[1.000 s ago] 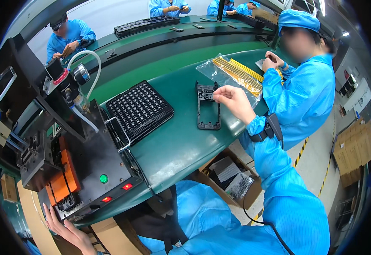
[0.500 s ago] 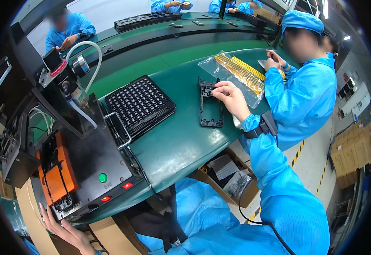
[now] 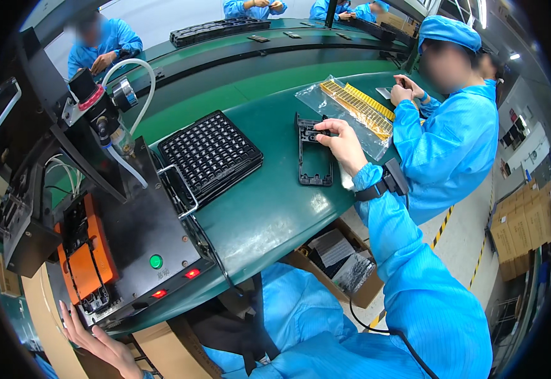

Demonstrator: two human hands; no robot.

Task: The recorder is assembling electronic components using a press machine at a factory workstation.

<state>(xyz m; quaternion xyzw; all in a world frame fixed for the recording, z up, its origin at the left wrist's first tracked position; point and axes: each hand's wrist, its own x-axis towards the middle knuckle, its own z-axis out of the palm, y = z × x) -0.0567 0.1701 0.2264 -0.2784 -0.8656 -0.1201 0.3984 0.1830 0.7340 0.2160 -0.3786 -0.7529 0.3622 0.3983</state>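
My right hand [image 3: 341, 144] is closed on the upper part of a black plastic frame [image 3: 316, 181], thumb and fingers pinching near its small parts. This frame has a large rectangular opening and lies on or just above the green tabletop [image 3: 256, 208]; I cannot tell which. At the lower left, my left hand [image 3: 98, 344] is open with fingers apart, holding nothing. It is beside the front corner of a black press machine [image 3: 155, 234]. An orange fixture [image 3: 89, 265] sits in that machine, with a black part in it.
A stack of black trays [image 3: 209, 155] with many small pockets stands beside the machine. Yellow strips [image 3: 357, 104] lie on a clear bag to the right, near a co-worker [image 3: 455, 132]. Below the table edge is a cardboard box [image 3: 367, 290]. A thin cable hangs from my right wrist.
My right hand has shifted very slightly left and up, still on the black frame. The co-worker's hands have moved a little. My left hand stays in place.
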